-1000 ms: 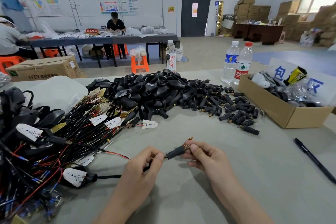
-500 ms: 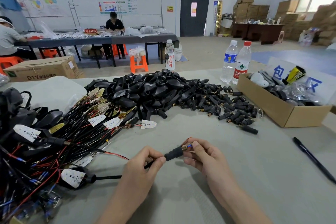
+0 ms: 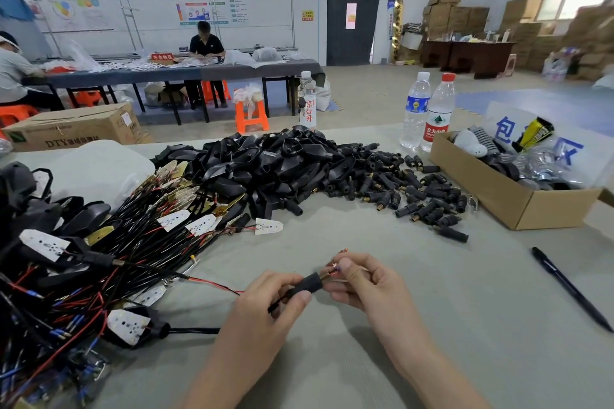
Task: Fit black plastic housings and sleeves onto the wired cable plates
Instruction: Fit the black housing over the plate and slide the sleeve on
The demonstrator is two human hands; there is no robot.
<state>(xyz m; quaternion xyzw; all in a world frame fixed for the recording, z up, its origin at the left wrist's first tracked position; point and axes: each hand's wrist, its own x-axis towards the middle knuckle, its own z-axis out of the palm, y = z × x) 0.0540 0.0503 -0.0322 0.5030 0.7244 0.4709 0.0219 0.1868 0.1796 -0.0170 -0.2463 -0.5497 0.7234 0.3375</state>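
Grey-green matte desk point(image 3: 432, 325) is seen in a large warehouse hall. Nearest, a black sleeve point(image 3: 307, 284), short and tubular with a brass-coloured end, is held just above the desk between both hands. By the left hand point(image 3: 265, 302) the sleeve's rear end is pinched, grip closed where a thin black cable point(image 3: 275, 305) comes out. By the right hand point(image 3: 368, 285) the red and blue wire ends point(image 3: 334, 271) at the brass end are pinched, grip pressed on them. At left a tangled bundle of wired cable plates point(image 3: 99, 259) is spread: white perforated plates among black and red leads. A slim pen point(image 3: 571, 289) is laid at right, well apart from the hands. Farther back, glossy black housings point(image 3: 272, 163) are heaped, touching a scatter of loose sleeves point(image 3: 408, 189). A cardboard box point(image 3: 518, 206) of mixed items is set at right, with clear water bottles point(image 3: 415, 109) just behind it. Beyond, a long table point(image 3: 166, 71) with seated workers is visible.
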